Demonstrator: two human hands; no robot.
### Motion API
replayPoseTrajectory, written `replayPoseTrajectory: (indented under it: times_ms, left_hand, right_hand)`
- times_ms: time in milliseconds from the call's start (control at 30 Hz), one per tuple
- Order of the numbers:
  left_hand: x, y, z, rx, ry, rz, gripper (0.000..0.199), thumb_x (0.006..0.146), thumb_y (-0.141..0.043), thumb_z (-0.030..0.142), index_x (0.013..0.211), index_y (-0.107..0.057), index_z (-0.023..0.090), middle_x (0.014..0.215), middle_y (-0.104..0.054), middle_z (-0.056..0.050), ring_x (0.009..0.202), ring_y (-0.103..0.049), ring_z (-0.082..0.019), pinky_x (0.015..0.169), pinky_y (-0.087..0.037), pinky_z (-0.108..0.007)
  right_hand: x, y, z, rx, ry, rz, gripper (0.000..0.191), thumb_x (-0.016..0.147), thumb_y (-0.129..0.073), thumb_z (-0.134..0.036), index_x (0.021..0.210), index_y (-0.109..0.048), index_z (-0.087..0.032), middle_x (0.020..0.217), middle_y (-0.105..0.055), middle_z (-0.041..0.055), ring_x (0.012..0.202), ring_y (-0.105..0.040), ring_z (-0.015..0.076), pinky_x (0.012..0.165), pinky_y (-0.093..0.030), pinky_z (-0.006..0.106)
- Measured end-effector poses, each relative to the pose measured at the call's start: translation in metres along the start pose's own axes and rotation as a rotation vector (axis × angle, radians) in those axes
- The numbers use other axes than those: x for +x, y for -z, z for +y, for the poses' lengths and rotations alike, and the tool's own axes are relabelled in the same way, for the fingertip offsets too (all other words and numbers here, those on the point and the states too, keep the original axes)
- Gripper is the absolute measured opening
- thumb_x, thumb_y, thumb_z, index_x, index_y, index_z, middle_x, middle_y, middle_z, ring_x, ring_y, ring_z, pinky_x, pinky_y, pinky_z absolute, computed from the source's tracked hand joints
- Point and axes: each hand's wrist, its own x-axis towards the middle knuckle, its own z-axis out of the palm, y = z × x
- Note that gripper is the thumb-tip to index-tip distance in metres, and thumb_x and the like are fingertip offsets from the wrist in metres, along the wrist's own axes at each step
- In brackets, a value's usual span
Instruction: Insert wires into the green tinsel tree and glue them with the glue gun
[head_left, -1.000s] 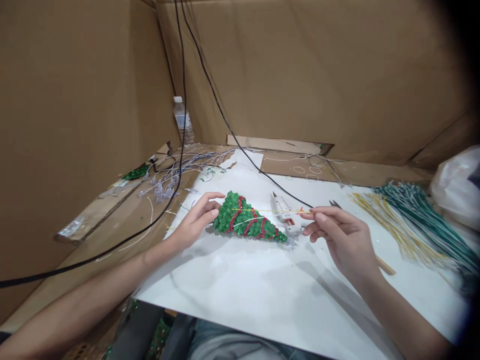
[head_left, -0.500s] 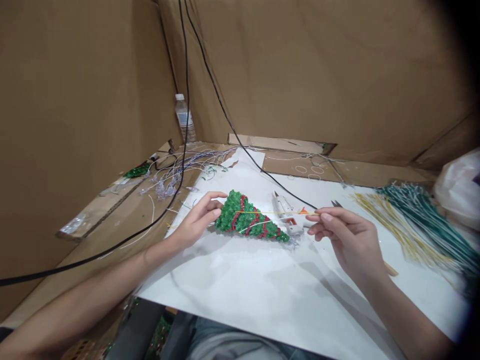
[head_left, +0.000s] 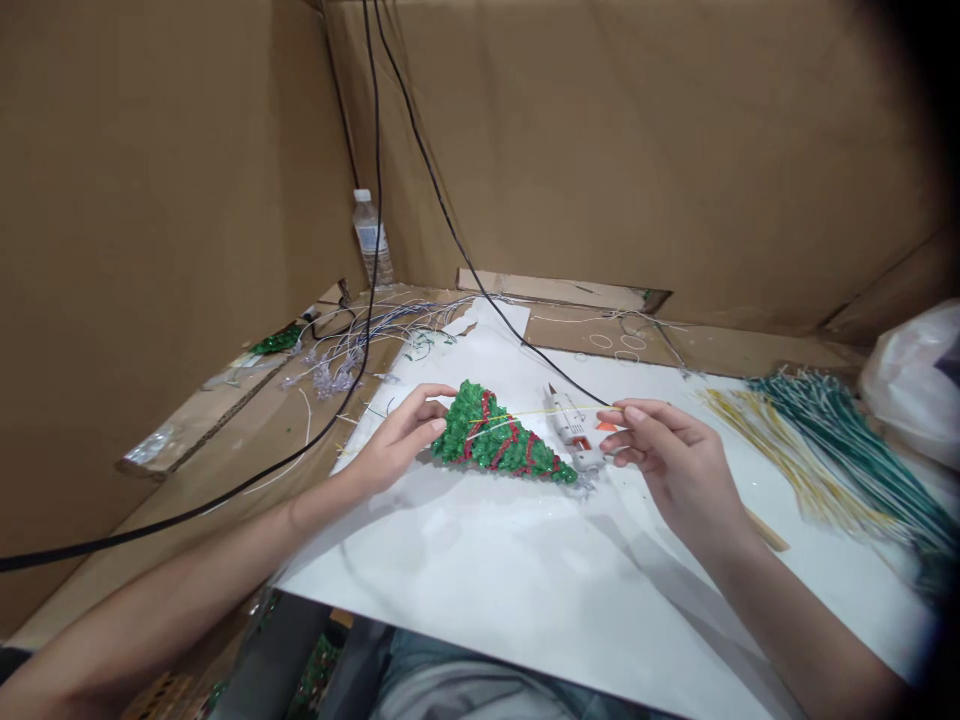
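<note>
A green tinsel Christmas tree with a red tinsel strip wound about it lies on its side, its tip pointing right. My left hand grips its wide base with fingers and thumb. My right hand pinches a thin yellow wire, which stretches leftward above the tree. A short white strand crosses the tree's surface. Just behind the tree and close to my right fingertips lies a white glue gun, partly hidden by that hand.
A white board covers the work surface. Bundles of yellow wires and green wires lie right. Tangled light strings and a water bottle are back left. A black cable hangs across the scene.
My right hand has moved left and slightly up with the yellow wire. The white strand on the tree has shifted a little; my left hand and the tree stay nearly in place.
</note>
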Motion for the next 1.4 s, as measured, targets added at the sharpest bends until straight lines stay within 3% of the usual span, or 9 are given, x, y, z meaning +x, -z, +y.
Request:
replayPoseTrajectory:
  times_ms: [367,600,967,1400]
  left_hand:
    - [-0.001,-0.001,0.0,-0.015,0.01,-0.001,0.033,0.09,-0.048,0.036,0.12,-0.046,0.02,0.098,-0.059,-0.005,0.09,-0.054,-0.019,0.069,-0.038,-0.028]
    - [0.0,-0.001,-0.001,-0.007,-0.016,-0.004,0.033,0.09,-0.048,0.034,0.119,-0.046,0.02,0.093,-0.059,-0.004,0.084,-0.054,-0.018,0.072,-0.038,-0.029]
    - [0.0,0.0,-0.003,0.018,0.004,-0.011,0.032,0.09,-0.048,0.032,0.121,-0.045,0.021,0.102,-0.061,-0.005,0.09,-0.056,-0.018,0.078,-0.041,-0.032]
    - [-0.001,-0.002,-0.001,0.032,0.004,0.01,0.031,0.09,-0.048,0.031,0.119,-0.046,0.021,0.098,-0.061,-0.004,0.089,-0.055,-0.018,0.078,-0.04,-0.033]
  right_hand:
    - [0.011,-0.016,-0.015,-0.031,0.017,0.107,0.019,0.071,-0.073,-0.033,0.082,-0.069,-0.018,0.086,-0.073,0.0074,0.06,-0.068,0.0144,0.046,-0.052,0.02]
    - [0.012,-0.015,-0.015,-0.097,0.079,0.082,0.016,0.077,-0.069,-0.031,0.084,-0.068,-0.018,0.086,-0.074,0.0074,0.062,-0.069,0.016,0.047,-0.053,0.022]
    - [-0.027,-0.003,-0.006,-0.288,0.372,0.056,0.008,0.083,-0.064,-0.026,0.085,-0.07,-0.021,0.078,-0.073,0.0043,0.063,-0.069,0.0177,0.052,-0.055,0.028]
    - [-0.058,0.01,0.006,-0.466,0.517,-0.067,0.017,0.083,-0.06,-0.013,0.092,-0.068,-0.024,0.079,-0.073,0.0026,0.07,-0.069,0.0182,0.054,-0.057,0.029]
